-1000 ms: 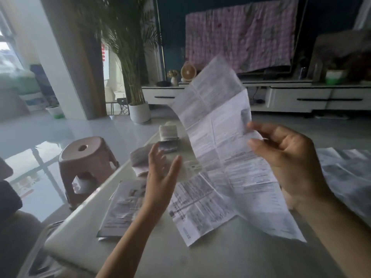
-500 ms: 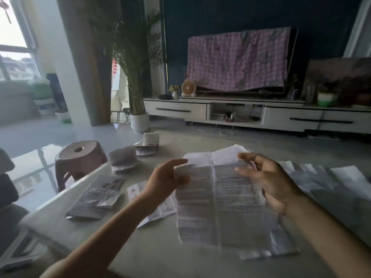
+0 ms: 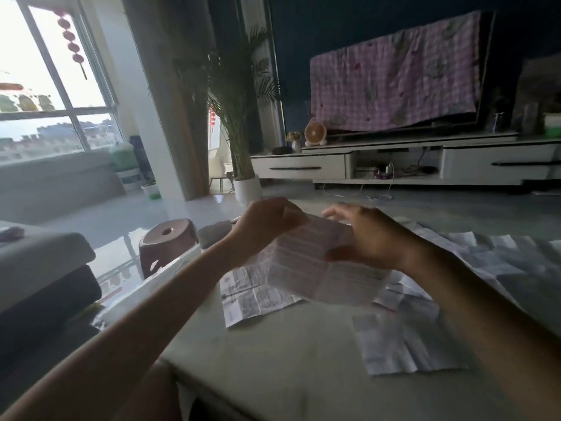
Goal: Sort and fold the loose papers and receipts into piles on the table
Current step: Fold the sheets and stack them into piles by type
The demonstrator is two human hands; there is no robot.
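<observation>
I hold a creased printed sheet (image 3: 315, 265) above the table (image 3: 291, 354), bent over partway. My left hand (image 3: 267, 221) grips its far left corner with curled fingers. My right hand (image 3: 364, 235) holds the right side, thumb under and fingers over the paper. Beneath it lies a flat printed paper (image 3: 252, 294). Another creased sheet (image 3: 403, 341) lies at the near right, and several unfolded papers (image 3: 491, 256) spread over the table's right side.
A brown plastic stool (image 3: 165, 244) stands left of the table on the glossy floor. A grey sofa cushion (image 3: 42, 268) is at the left. A potted palm (image 3: 243, 129) and a white TV cabinet (image 3: 425, 162) stand beyond.
The sheet went from held up tall, to lying flat on the table, to lifted and bent over between both hands. My left hand now grips its corner. The camera tilted up.
</observation>
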